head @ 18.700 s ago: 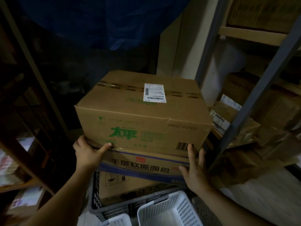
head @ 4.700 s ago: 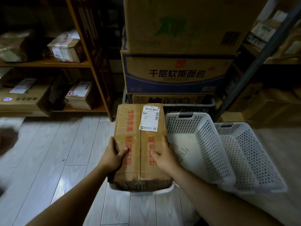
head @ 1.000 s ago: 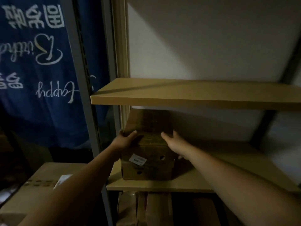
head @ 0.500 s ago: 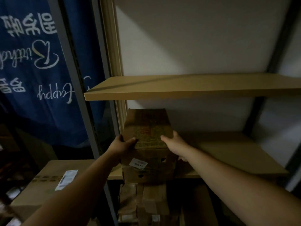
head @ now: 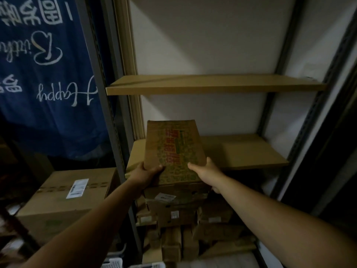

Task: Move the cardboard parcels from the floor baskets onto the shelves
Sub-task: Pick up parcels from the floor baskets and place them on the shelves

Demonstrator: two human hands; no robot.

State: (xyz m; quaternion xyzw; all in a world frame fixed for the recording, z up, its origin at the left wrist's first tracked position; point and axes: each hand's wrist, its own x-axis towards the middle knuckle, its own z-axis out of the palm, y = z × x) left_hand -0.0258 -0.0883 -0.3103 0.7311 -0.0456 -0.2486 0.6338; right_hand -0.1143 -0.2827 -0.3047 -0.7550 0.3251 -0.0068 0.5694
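Parcel going onto the left end of the middle shelf

The metal rack [head: 286, 55] carries a bare upper shelf [head: 212, 84] and a middle shelf [head: 241, 151]. The long cardboard parcel [head: 173, 151] lies lengthwise over the middle shelf's left end, its near end overhanging the front edge, probably so that it slides in beside the upright. Whether it bears fully on the board I cannot tell. The left hand [head: 146, 173] and right hand [head: 204, 171] grasp its near corners, thumbs on top, to steady and steer it.
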